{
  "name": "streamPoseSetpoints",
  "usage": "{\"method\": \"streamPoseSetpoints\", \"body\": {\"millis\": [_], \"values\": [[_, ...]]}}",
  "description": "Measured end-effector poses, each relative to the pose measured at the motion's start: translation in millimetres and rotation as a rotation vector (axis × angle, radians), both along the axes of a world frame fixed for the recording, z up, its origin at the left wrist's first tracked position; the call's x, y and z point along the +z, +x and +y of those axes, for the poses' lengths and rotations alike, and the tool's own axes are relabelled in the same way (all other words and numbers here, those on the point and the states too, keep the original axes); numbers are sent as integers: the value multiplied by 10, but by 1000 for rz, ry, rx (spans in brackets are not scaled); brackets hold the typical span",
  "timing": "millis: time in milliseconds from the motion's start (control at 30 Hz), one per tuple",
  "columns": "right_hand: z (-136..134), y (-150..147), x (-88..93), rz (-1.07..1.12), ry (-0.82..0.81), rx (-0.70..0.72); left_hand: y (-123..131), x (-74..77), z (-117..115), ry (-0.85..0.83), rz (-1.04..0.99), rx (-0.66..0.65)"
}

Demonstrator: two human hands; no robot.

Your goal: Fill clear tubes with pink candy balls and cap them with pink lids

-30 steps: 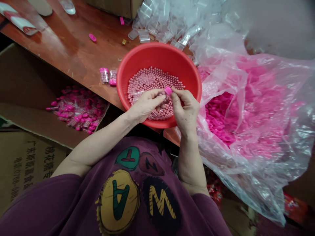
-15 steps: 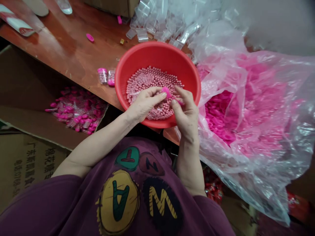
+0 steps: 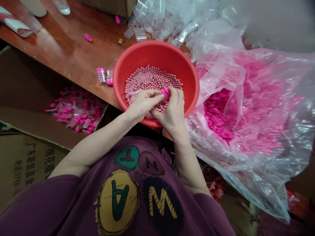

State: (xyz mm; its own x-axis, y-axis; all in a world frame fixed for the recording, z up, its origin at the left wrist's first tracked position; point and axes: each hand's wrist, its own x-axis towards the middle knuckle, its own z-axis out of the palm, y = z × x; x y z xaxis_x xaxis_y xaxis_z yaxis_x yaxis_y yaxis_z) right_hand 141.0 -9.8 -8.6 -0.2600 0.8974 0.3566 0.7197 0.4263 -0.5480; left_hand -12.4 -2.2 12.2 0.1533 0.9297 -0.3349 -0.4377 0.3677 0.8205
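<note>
Above the red basin (image 3: pixel 190 80), my left hand (image 3: pixel 142 104) is closed on a small container with a bright pink end; its body is mostly hidden by my fingers. My right hand (image 3: pixel 173 113) has its fingers bent around a pink cap (image 3: pixel 165 93), pressed against the pink end that my left fingertips hold. Small round pink beads (image 3: pixel 154 77) fill the bottom of the basin, and a few clear plastic pieces lie among them. Two filled containers with pink ends (image 3: pixel 101 75) stand on the table just left of the basin.
On the right lies a clear plastic bag (image 3: pixel 265 164) full of pink caps (image 3: pixel 219 114). Clear empty boxes (image 3: pixel 157 23) are heaped behind the basin. A cardboard box (image 3: pixel 31 121) at lower left holds many filled containers (image 3: pixel 76 111). One loose pink cap (image 3: pixel 88 37) is on the table (image 3: pixel 61 52).
My right hand has moved left, bringing its pink cap from beside the container up against the pink end in my left hand. My left hand stays nearly in place.
</note>
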Motion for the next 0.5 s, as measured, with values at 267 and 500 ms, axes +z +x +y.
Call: {"method": "streamPoseSetpoints", "body": {"millis": [267,500], "values": [[-42,-28,-57,32,73,-9,33,64,-86,60,50,32],[-30,13,-120,12,107,1,100,77,-106,18,36,48]]}}
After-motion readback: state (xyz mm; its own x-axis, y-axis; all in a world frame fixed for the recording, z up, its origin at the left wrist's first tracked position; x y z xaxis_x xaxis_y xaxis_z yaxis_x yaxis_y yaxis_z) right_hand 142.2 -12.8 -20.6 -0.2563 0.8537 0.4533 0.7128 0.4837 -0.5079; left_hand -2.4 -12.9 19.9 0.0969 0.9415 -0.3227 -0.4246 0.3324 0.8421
